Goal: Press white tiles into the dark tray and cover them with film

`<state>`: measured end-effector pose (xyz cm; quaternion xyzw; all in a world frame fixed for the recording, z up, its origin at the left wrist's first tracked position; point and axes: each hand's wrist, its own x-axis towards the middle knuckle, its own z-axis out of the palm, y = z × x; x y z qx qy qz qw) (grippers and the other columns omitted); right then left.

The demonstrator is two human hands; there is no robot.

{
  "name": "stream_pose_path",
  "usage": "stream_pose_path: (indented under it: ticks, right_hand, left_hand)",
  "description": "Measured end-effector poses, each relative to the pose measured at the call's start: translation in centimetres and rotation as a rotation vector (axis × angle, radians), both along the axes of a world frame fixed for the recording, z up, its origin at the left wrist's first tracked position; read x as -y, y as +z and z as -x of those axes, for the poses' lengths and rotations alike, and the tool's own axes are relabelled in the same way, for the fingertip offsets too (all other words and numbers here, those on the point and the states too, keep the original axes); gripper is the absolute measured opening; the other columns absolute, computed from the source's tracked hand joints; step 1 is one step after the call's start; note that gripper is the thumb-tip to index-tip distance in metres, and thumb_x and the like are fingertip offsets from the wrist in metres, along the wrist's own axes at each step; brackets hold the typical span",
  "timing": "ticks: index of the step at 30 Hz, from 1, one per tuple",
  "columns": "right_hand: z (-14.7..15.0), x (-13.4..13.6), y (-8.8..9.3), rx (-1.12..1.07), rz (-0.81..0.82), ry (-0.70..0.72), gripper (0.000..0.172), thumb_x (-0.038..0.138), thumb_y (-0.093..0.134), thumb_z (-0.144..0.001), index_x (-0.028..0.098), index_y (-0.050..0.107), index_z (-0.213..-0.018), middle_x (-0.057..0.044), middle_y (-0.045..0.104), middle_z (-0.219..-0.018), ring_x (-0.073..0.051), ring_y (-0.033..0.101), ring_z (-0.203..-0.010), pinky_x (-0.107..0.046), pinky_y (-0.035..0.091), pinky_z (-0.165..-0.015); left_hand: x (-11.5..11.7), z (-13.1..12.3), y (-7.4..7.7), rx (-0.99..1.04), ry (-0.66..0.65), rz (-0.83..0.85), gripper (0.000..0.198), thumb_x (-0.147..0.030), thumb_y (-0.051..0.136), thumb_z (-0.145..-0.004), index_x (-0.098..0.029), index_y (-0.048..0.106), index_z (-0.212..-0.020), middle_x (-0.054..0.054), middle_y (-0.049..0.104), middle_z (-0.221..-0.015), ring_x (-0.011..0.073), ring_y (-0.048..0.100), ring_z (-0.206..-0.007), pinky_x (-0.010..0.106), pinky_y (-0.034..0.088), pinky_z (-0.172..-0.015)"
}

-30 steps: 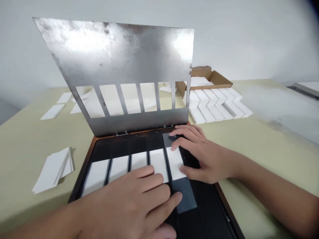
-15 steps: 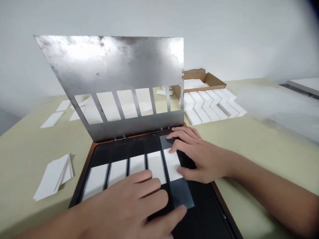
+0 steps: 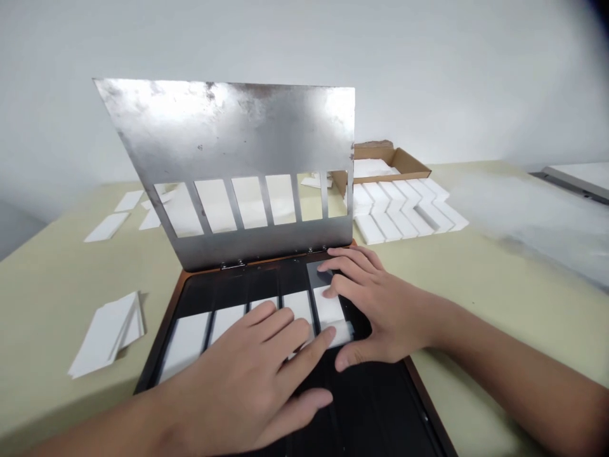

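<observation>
A black tray (image 3: 380, 406) with an orange-brown edge lies before me, holding a row of white cards (image 3: 188, 336). In its rightmost slot, a white card (image 3: 326, 308) lies over a dark, see-through film, whose upper part (image 3: 314, 274) shows above the card. The film's lower flap (image 3: 343, 332) is folded up over the card's near end. My left hand (image 3: 252, 374) has its index fingertip on that flap, thumb apart. My right hand (image 3: 380, 304) spreads its fingers over the film's upper part and the card, its thumb beside the near end. Neither hand grasps anything.
Hinged at the tray's back, a metal plate (image 3: 285, 127) with rectangular windows stands tilted up. Loose white cards (image 3: 104, 333) lie at left. White blocks or card stacks (image 3: 404, 219) sit at right, before a cardboard box (image 3: 409, 162). A blurry clear sheet (image 3: 537, 209) lies farther right.
The film's lower flap, flat below the card before, is now folded up onto it. My left index finger has moved up and away from me; my right thumb has come off the card.
</observation>
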<state>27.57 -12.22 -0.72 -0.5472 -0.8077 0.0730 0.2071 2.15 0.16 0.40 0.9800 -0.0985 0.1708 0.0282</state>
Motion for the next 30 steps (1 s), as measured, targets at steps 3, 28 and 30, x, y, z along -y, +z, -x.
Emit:
stream_pose_path:
  ticks: [3,28,30]
  right_hand:
    - [0.2,0.1,0.1,0.003,0.011,-0.018,0.058,0.068,0.071,-0.091,0.02,0.057,-0.119,-0.02,0.055,-0.148,-0.04,0.034,-0.154,-0.063,0.021,-0.127]
    - [0.4,0.0,0.4,-0.025,0.03,-0.051,0.02,0.034,0.06,-0.103,0.021,0.062,-0.118,-0.016,0.056,-0.148,-0.037,0.034,-0.154,-0.063,0.026,-0.127]
    - [0.5,-0.1,0.4,-0.034,0.031,-0.062,0.017,0.033,0.06,-0.103,0.021,0.063,-0.115,-0.015,0.057,-0.148,-0.037,0.033,-0.154,-0.063,0.026,-0.127]
  left_hand:
    - [-0.1,0.1,0.3,0.089,0.022,-0.016,0.04,-0.033,0.055,-0.109,-0.012,0.065,-0.142,0.007,0.067,-0.094,0.0242,0.06,-0.082,0.042,0.047,-0.078]
    - [0.7,-0.5,0.6,0.004,-0.075,-0.048,0.041,-0.049,0.055,-0.112,-0.026,0.067,-0.144,-0.005,0.073,-0.142,0.0227,0.063,-0.123,0.041,0.033,-0.111]
    - [0.7,-0.6,0.6,-0.018,-0.063,-0.049,0.043,-0.052,0.055,-0.111,-0.029,0.064,-0.147,-0.007,0.072,-0.143,0.0225,0.061,-0.129,0.04,0.03,-0.114]
